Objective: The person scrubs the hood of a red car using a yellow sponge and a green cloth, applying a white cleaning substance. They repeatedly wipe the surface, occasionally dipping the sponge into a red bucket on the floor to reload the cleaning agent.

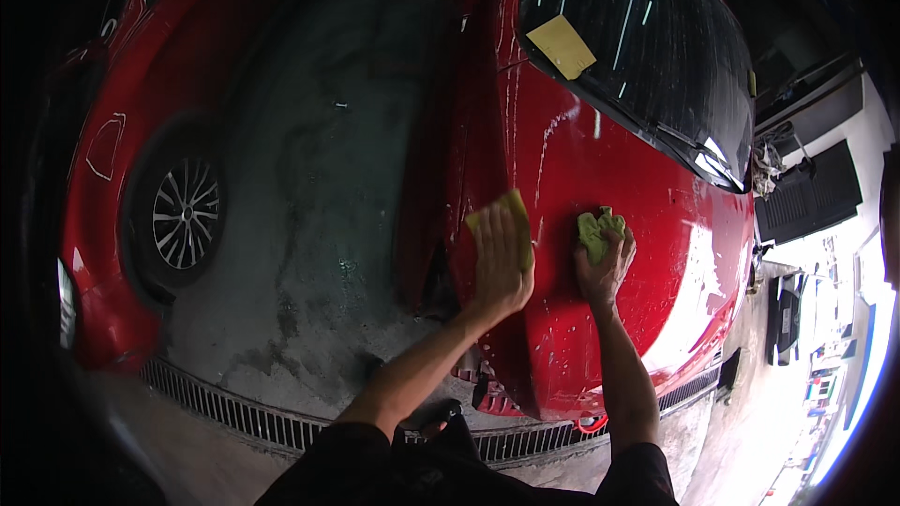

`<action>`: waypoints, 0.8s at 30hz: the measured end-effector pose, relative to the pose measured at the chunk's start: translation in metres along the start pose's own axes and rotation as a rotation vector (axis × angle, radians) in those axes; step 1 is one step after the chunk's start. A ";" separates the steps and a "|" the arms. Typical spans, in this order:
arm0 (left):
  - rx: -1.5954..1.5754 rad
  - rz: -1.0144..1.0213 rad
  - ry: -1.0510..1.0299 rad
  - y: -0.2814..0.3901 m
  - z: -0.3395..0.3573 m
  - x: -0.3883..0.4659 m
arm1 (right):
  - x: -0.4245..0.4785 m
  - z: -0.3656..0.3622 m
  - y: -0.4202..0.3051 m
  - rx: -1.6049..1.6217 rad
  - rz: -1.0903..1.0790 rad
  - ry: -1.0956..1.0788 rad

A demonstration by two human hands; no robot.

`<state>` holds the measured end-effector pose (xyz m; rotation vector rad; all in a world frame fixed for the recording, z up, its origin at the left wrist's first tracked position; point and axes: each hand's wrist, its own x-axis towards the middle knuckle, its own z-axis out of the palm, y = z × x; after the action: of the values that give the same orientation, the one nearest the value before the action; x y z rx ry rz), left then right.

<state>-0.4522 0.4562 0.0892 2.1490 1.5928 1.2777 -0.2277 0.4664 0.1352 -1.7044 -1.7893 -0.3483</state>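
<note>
Before me is the wet red hood of a car [598, 169], with water drops and streaks on its paint. My left hand [503, 267] lies flat, fingers together, over a yellow sheet [522, 221], likely sandpaper, pressed against the edge of the hood and fender. Bunched in my right hand [609, 263] is a crumpled green cloth [598, 235], held on or just above the hood. Another yellow sheet [561, 48] rests at the lower corner of the windshield [633, 35].
Another red car, its wheel [186, 213] showing, stands at the left. A metal drain grate [246, 416] crosses the concrete floor [316, 274] by my feet. The wiper [678, 144] lies along the windshield base. A white car [798, 316] stands farther right.
</note>
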 end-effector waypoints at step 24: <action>-0.282 0.083 0.014 -0.038 0.007 0.074 | 0.000 0.000 0.006 -0.001 0.051 -0.018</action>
<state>-0.4691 0.5371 0.1010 2.0520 1.2511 1.4468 -0.2214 0.4670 0.1340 -1.7561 -1.7550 -0.3127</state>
